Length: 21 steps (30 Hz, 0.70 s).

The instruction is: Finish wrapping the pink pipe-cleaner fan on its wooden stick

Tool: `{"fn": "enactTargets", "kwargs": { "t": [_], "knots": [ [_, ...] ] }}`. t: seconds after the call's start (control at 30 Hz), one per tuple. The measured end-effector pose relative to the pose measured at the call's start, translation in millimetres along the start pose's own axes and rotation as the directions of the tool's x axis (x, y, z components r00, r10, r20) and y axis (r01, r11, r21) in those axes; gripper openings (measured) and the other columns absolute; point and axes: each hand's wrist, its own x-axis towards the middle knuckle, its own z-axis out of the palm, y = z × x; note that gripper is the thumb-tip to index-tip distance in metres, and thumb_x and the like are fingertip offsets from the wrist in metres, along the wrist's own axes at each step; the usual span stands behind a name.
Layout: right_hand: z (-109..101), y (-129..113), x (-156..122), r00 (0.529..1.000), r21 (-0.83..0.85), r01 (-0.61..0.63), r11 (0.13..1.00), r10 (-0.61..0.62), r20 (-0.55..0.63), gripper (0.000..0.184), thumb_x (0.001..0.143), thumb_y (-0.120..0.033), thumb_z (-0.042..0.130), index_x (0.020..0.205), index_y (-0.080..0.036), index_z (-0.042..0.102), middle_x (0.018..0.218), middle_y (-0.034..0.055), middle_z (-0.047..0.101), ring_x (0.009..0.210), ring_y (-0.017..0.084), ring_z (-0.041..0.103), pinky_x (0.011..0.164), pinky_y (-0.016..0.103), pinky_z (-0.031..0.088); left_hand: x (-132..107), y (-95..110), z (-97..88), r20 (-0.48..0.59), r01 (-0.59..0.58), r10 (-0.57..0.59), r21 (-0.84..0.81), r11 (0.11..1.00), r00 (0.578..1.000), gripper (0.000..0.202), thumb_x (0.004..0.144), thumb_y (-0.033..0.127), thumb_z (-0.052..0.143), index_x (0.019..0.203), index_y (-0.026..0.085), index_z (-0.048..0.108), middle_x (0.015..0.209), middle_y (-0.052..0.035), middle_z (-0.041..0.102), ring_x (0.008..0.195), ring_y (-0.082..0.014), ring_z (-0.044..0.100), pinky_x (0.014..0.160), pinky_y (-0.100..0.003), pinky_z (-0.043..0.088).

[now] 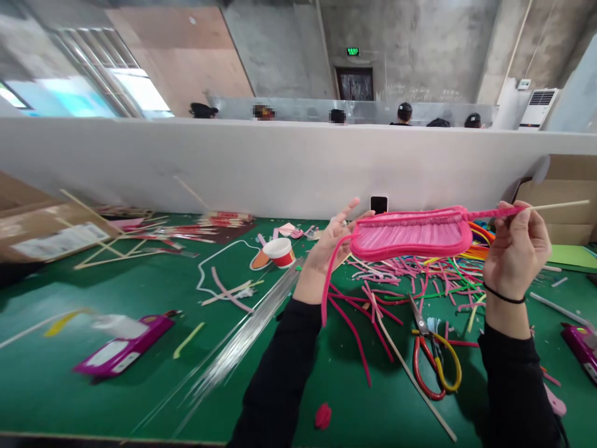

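Observation:
In the head view, a long pink pipe-cleaner piece (413,238) with a rounded outline and lighter pink strands across its middle is held up over the table. My right hand (517,249) pinches its pink-wrapped stick, whose bare wooden end pokes out to the right. At the other end my left hand (329,242) holds the piece from behind, one finger stretched out and the others partly hidden. A loose pink pipe cleaner (329,280) hangs down from that end. Below lie scissors (426,348) with red and yellow handles, beside cut pink pipe cleaners (357,336).
A bundle of thin wires (247,336), a paper cup (278,253) and a purple packet (125,345) lie to the left. Wooden sticks (116,255) stand by a cardboard box (51,230). A white partition (233,168) and a phone (379,205) are behind. People's heads show beyond.

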Motion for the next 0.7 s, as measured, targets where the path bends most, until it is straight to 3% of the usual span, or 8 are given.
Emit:
{"fn": "enactTargets", "kwargs": {
  "t": [0.1, 0.17, 0.27, 0.4, 0.57, 0.7],
  "knots": [
    [1.8, -1.6, -1.4, 1.000, 0.014, -0.007, 1.000, 0.007, -0.030, 0.017, 0.082, -0.034, 0.076, 0.087, -0.018, 0.072, 0.083, 0.0003, 0.073, 0.079, 0.012, 0.073, 0.062, 0.022, 0.060, -2.1, 4.7, 4.9, -0.036, -0.105, 0.107, 0.040, 0.994, 0.994, 0.094, 0.066, 0.036, 0.087, 0.149, 0.026, 0.042, 0.133, -0.0139, 0.065, 0.107, -0.0237, 0.069, 0.077, -0.027, 0.059],
    [2.2, -2.5, -2.1, 1.000, 0.019, -0.017, 1.000, 0.017, -0.025, 0.017, 0.083, -0.034, 0.075, 0.088, -0.018, 0.073, 0.083, -0.0001, 0.073, 0.079, 0.012, 0.073, 0.063, 0.022, 0.060, -1.7, 6.3, 5.2, -0.040, -0.138, 0.142, 0.093, 0.986, 0.989, 0.094, 0.067, 0.042, 0.087, 0.148, 0.023, 0.044, 0.121, -0.0119, 0.071, 0.105, -0.0241, 0.070, 0.083, -0.031, 0.058],
    [1.7, -3.5, -2.9, 1.000, -0.008, -0.026, 1.000, 0.026, -0.010, 0.016, 0.084, -0.034, 0.074, 0.089, -0.019, 0.073, 0.084, -0.0003, 0.072, 0.081, 0.012, 0.072, 0.066, 0.025, 0.062, 0.8, 6.5, 3.1, -0.058, -0.180, 0.194, 0.186, 0.966, 0.979, 0.085, 0.068, 0.054, 0.086, 0.140, 0.021, 0.053, 0.103, -0.0077, 0.076, 0.098, -0.0232, 0.072, 0.082, -0.030, 0.057],
    [2.1, -4.5, -4.7, 1.000, -0.052, -0.014, 0.999, 0.014, 0.005, 0.016, 0.085, -0.035, 0.074, 0.090, -0.020, 0.073, 0.088, 0.0010, 0.073, 0.084, 0.015, 0.073, 0.071, 0.030, 0.064, 4.3, 5.6, 3.1, -0.117, -0.205, 0.235, 0.224, 0.953, 0.965, 0.075, 0.071, 0.063, 0.080, 0.129, 0.020, 0.060, 0.100, -0.0073, 0.076, 0.092, -0.0226, 0.072, 0.073, -0.029, 0.056],
    [4.7, -7.4, -8.2, 1.000, -0.074, -0.013, 0.997, 0.012, -0.011, 0.015, 0.082, -0.036, 0.076, 0.087, -0.022, 0.074, 0.087, 0.0004, 0.073, 0.085, 0.016, 0.073, 0.073, 0.031, 0.063, 4.9, 6.9, 4.1, -0.132, -0.108, 0.131, 0.169, 0.980, 0.983, 0.063, 0.071, 0.056, 0.083, 0.118, 0.019, 0.063, 0.088, -0.0041, 0.075, 0.073, -0.0177, 0.070, 0.060, -0.025, 0.053],
    [7.3, -6.6, -10.1, 1.000, -0.075, 0.004, 0.997, -0.005, -0.009, 0.015, 0.081, -0.035, 0.077, 0.084, -0.021, 0.073, 0.082, 0.0000, 0.073, 0.081, 0.015, 0.073, 0.067, 0.028, 0.062, 4.1, 5.7, 0.2, -0.134, 0.038, -0.011, 0.199, 0.979, 0.991, 0.058, 0.077, 0.052, 0.079, 0.122, 0.019, 0.061, 0.080, -0.0025, 0.072, 0.062, -0.0158, 0.067, 0.059, -0.026, 0.053]
  ]
}}
